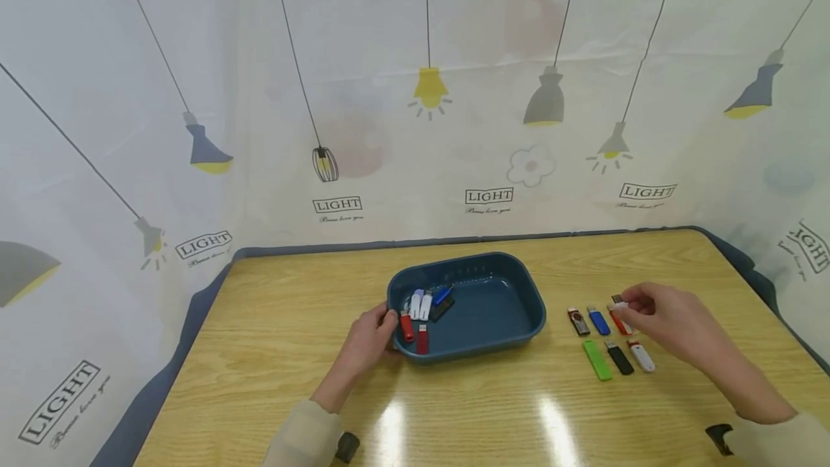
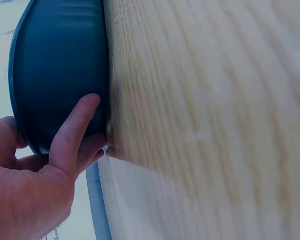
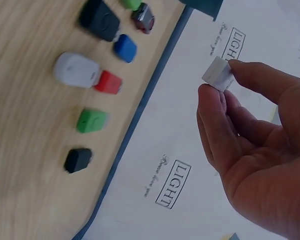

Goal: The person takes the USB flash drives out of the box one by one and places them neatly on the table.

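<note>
My left hand (image 1: 368, 341) grips the left end of a dark blue plastic basin (image 1: 467, 355), thumb at the rim, fingers against the outer wall. In the basin's left part lie several USB flash drives, among them white ones, a blue one (image 1: 444, 295), a black one (image 1: 442, 309) and red ones. Over on the right, my right hand (image 1: 677, 323) pinches a white USB flash drive (image 3: 219, 73) between thumb and fingertips, raised above the table. Below it lie a red-and-white drive (image 1: 620, 321), a blue drive (image 1: 599, 321) and a swivel drive (image 1: 578, 322).
Nearer me on the wooden table (image 1: 272, 330) lie a bright green drive (image 1: 597, 360), a black one (image 1: 619, 357) and a white one (image 1: 641, 356). The right wrist view also shows a second green drive (image 3: 91, 120) and another black drive (image 3: 78, 160). A lamp-print curtain (image 1: 389, 128) surrounds the table.
</note>
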